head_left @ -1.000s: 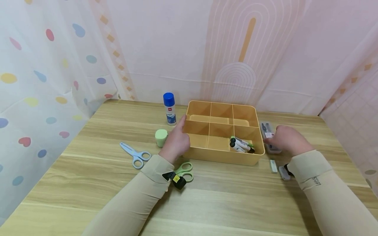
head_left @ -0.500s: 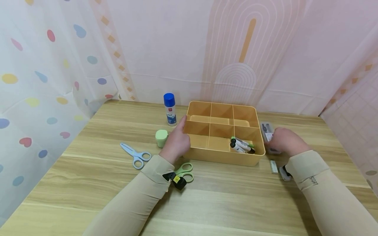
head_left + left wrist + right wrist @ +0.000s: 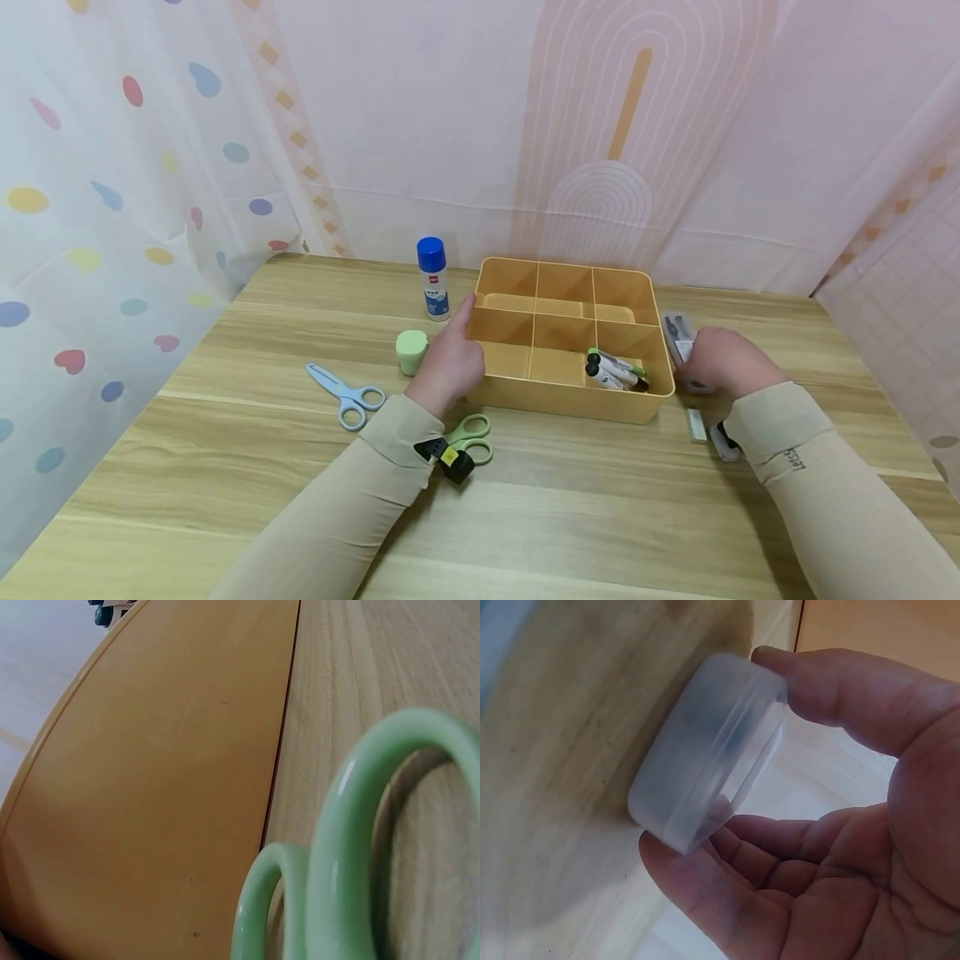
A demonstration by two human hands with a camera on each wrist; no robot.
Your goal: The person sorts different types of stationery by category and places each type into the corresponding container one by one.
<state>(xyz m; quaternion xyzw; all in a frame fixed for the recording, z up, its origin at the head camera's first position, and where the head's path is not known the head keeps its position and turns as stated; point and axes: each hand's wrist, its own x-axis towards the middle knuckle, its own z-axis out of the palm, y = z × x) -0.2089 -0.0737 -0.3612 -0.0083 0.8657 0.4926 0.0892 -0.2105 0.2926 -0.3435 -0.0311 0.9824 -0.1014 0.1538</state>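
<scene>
**A:** Pale blue scissors [image 3: 347, 396] lie farthest left on the wooden desk [image 3: 225, 467], blades pointing away to the left. What comes next?

**B:** A small green cylinder [image 3: 411, 351] standing upright, and behind it a glue stick with a blue cap [image 3: 432, 277], also upright. Nearer the person, green scissors [image 3: 471, 439] lie just in front of the tray, their handle loops filling the left wrist view.

**A:** And the left hand [image 3: 452, 358]?

**B:** It rests against the left wall of the yellow tray [image 3: 570, 402], fingers fairly straight, the forefinger reaching up along the wall to the rim. It grips nothing.

**A:** The tray itself?

**B:** Six compartments in two rows of three. Only the front right one holds anything I can see: a few markers [image 3: 615, 369] with dark caps, lying slanted.

**A:** Then the right side.

**B:** The right hand [image 3: 718, 361] sits just beside the tray's right wall and holds a clear plastic case [image 3: 678, 332]. The right wrist view shows it well: thumb on one long edge, fingers [image 3: 705, 900] curled under the other, so the case [image 3: 705, 754] is pinched between them and tilted, one side close to the desk. Dark contents show through the plastic, too blurred to name.

**A:** Anything past that?

**B:** A small white eraser-like block [image 3: 696, 424] and a grey object [image 3: 726, 443], partly hidden by the right sleeve, lie on the desk near the wrist.
</scene>
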